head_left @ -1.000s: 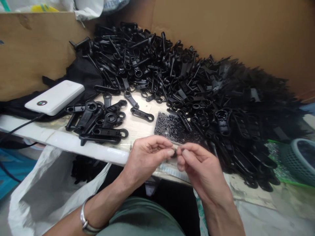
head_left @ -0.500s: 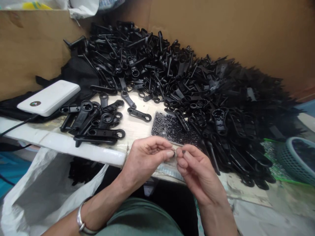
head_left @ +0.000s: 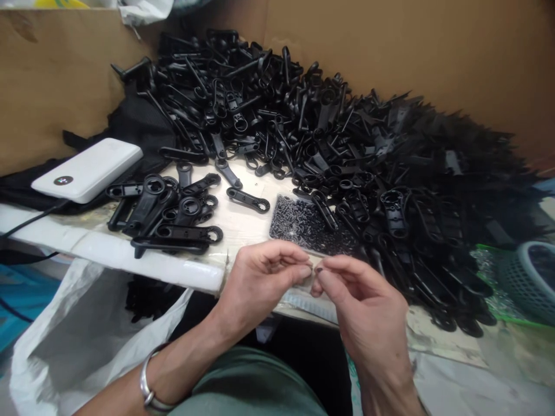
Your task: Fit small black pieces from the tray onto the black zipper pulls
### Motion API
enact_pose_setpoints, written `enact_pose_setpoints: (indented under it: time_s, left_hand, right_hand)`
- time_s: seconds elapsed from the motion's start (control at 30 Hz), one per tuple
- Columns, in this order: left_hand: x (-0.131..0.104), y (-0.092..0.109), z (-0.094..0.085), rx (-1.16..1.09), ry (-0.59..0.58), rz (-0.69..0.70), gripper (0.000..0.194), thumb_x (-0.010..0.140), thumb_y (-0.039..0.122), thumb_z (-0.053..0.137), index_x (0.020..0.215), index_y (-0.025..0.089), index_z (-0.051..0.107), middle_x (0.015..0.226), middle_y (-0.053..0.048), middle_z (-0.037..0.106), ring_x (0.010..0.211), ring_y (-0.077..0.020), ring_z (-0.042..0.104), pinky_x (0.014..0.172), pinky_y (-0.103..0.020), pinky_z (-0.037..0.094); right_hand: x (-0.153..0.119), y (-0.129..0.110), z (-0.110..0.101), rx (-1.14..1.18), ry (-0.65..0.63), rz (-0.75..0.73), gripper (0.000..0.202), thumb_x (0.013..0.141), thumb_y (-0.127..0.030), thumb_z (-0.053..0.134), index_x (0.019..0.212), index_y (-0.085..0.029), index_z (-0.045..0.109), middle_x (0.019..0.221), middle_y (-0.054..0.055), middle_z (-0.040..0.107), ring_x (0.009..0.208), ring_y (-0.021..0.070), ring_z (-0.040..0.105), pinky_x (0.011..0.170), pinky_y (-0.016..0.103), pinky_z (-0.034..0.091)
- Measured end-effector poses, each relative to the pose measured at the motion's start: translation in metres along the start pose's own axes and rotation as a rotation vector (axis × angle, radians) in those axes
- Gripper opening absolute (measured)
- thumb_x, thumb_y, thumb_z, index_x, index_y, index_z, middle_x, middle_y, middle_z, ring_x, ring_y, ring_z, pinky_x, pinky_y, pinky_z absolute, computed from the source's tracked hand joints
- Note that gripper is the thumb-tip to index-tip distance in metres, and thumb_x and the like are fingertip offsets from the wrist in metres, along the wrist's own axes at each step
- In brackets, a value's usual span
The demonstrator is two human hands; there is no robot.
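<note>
My left hand [head_left: 264, 283] and my right hand [head_left: 366, 300] nearly meet over the table's front edge, fingertips pinched. A tiny dark piece, too small to name, shows at the right thumb and index finger. Whatever the left fingertips pinch is mostly hidden. Just behind my hands lies a shallow clear tray [head_left: 272, 222] of tiny dark and shiny parts. A single black plastic arm [head_left: 248, 200] with a ring end lies left of the tray. Farther left sits a small stack of similar black arms [head_left: 169, 216].
A large heap of black arms [head_left: 260, 104] fills the back and right, against cardboard walls [head_left: 368, 46]. A white power bank [head_left: 89, 169] with a cable lies left. A white bag [head_left: 56, 341] hangs open below. At right are a green tray [head_left: 492, 257] and grey basket [head_left: 526, 283].
My right hand has turned, its back now facing up more and its fingers straighter along the pinch. The view has shifted slightly. My left hand keeps its pinch.
</note>
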State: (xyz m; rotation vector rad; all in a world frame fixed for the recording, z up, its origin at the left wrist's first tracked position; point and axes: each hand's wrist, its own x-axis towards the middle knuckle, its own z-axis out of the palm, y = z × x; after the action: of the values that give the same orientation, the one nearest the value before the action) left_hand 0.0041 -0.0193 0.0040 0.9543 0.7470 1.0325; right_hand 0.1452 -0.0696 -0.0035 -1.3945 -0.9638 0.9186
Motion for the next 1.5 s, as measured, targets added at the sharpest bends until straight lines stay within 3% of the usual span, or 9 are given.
enact_pose_setpoints:
  time_s: [0.13,0.33,0.47,0.6,0.87,1.2,1.33,1.5]
  left_hand:
    - [-0.001,0.000,-0.001,0.059,-0.029,0.065,0.011,0.075,0.002,0.067,0.078,0.013,0.069,0.068,0.002,0.069,0.062,-0.0083,0.066,0.061,-0.015,0.054]
    - [-0.007,-0.002,-0.005,0.337,0.007,0.144,0.010,0.076,0.005,0.067,0.076,0.014,0.071,0.071,0.000,0.071,0.066,-0.0084,0.065,0.062,-0.014,0.051]
    - [-0.011,-0.004,-0.006,0.328,-0.002,0.141,0.008,0.078,0.007,0.066,0.079,0.012,0.071,0.074,-0.003,0.072,0.069,-0.0126,0.068,0.066,-0.020,0.055]
    - [-0.012,-0.007,-0.005,0.308,0.028,0.153,0.006,0.076,0.008,0.068,0.079,0.012,0.072,0.077,-0.004,0.073,0.071,-0.0136,0.069,0.067,-0.021,0.056]
    - [-0.012,-0.005,-0.003,0.222,0.070,0.115,0.008,0.071,0.006,0.072,0.074,0.014,0.071,0.073,-0.001,0.073,0.068,-0.0093,0.067,0.063,-0.014,0.053]
    - [-0.015,-0.006,-0.007,0.419,0.015,0.239,0.008,0.075,0.006,0.070,0.076,0.014,0.072,0.073,0.001,0.073,0.067,-0.0074,0.066,0.062,-0.012,0.050]
    - [-0.017,-0.006,-0.007,0.486,0.011,0.272,0.007,0.075,0.007,0.070,0.077,0.014,0.072,0.072,0.000,0.073,0.065,-0.0078,0.065,0.061,-0.013,0.049]
    - [-0.019,-0.007,-0.006,0.508,0.010,0.290,0.007,0.077,0.008,0.069,0.078,0.015,0.072,0.075,0.000,0.074,0.066,-0.0095,0.066,0.062,-0.015,0.051]
  right_hand:
    - [-0.003,-0.004,0.003,-0.177,0.018,-0.146,0.014,0.077,-0.018,0.073,0.090,-0.023,0.069,0.075,-0.002,0.069,0.062,0.0119,0.066,0.059,0.023,0.058]
    - [-0.007,-0.006,-0.001,-0.401,-0.005,-0.259,0.016,0.080,-0.019,0.071,0.093,-0.027,0.067,0.085,-0.004,0.069,0.070,0.0107,0.068,0.068,0.021,0.057]
    - [-0.008,-0.013,-0.001,-0.478,-0.052,-0.295,0.010,0.082,-0.019,0.068,0.088,-0.027,0.069,0.073,-0.006,0.069,0.063,0.0075,0.066,0.063,0.014,0.055]
    - [-0.008,-0.018,-0.001,-0.499,-0.061,-0.267,0.008,0.083,-0.019,0.067,0.086,-0.026,0.070,0.068,-0.007,0.068,0.059,0.0055,0.064,0.059,0.010,0.052]
    - [-0.008,-0.013,-0.004,-0.280,-0.118,-0.093,0.004,0.082,-0.021,0.068,0.082,-0.025,0.068,0.061,-0.007,0.064,0.056,0.0057,0.061,0.057,0.011,0.051]
    - [-0.013,-0.016,-0.008,-0.438,-0.147,-0.205,0.011,0.083,-0.019,0.067,0.088,-0.029,0.070,0.067,-0.008,0.068,0.062,0.0044,0.064,0.063,0.009,0.051]
    - [-0.013,-0.015,-0.010,-0.380,-0.188,-0.142,0.008,0.084,-0.022,0.066,0.089,-0.028,0.069,0.066,-0.008,0.069,0.062,0.0058,0.065,0.064,0.011,0.053]
    - [-0.012,-0.015,-0.006,-0.368,-0.148,-0.104,0.004,0.084,-0.023,0.066,0.085,-0.025,0.069,0.061,-0.007,0.067,0.056,0.0057,0.064,0.059,0.010,0.053]
